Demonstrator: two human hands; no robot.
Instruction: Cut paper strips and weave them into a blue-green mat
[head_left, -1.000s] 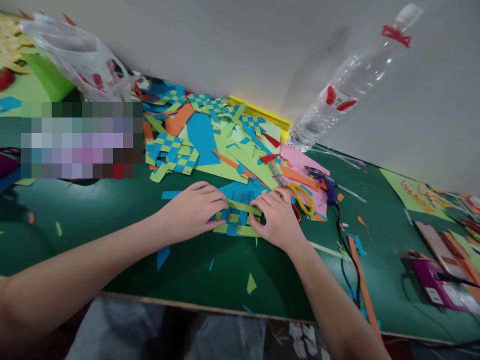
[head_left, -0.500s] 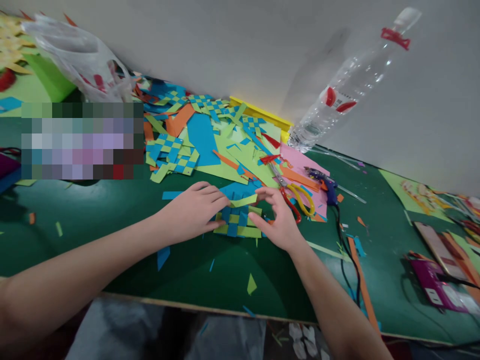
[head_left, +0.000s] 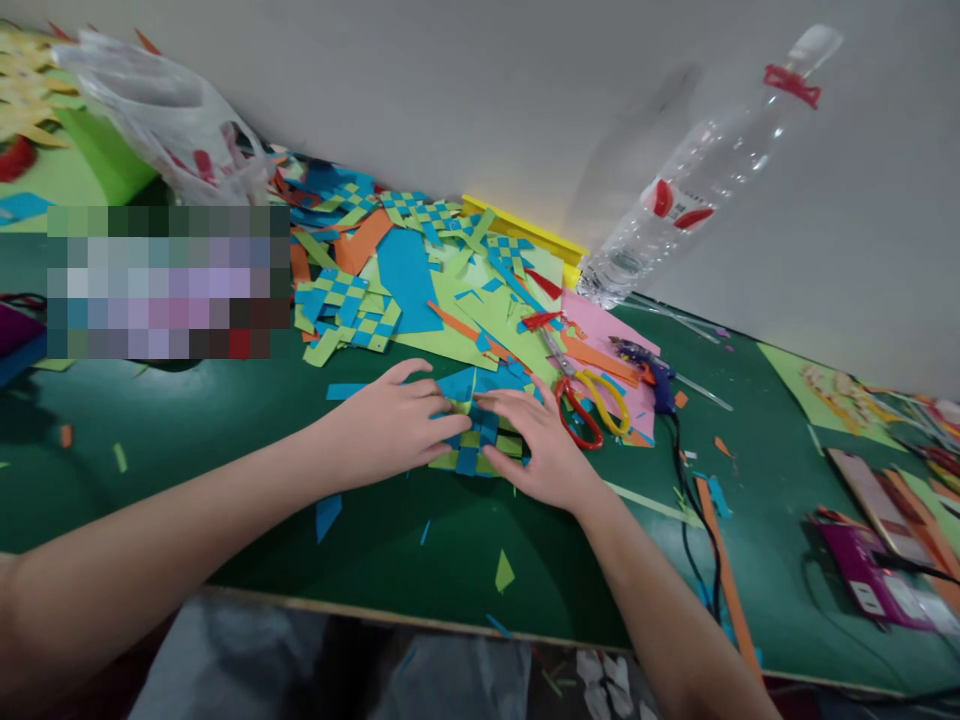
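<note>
A woven mat (head_left: 466, 462) of blue and light green paper strips lies flat under both hands, with loose blue strip ends at its far side. My left hand (head_left: 401, 425) is over its left half, index finger stretched across the weave. A short bit of a light green paper strip (head_left: 463, 408) shows at those fingertips; the rest is hidden by the fingers. My right hand (head_left: 541, 440) lies over the mat's right side, thumb and fingers spread apart. Its fingertips touch the weave close to a raised blue strip end.
Scissors (head_left: 598, 400) with red and yellow handles lie right of the mat, beside a blue glue gun (head_left: 660, 380). Behind are woven pieces (head_left: 349, 310) and paper scraps. A plastic bottle (head_left: 675, 200) stands by the wall. A phone (head_left: 874, 500) and a purple box (head_left: 862, 570) lie at right.
My right hand has moved left over the mat and its fingertips have left the green strip's right end. The strip, raised and plainly seen before, is now mostly covered by fingers.
</note>
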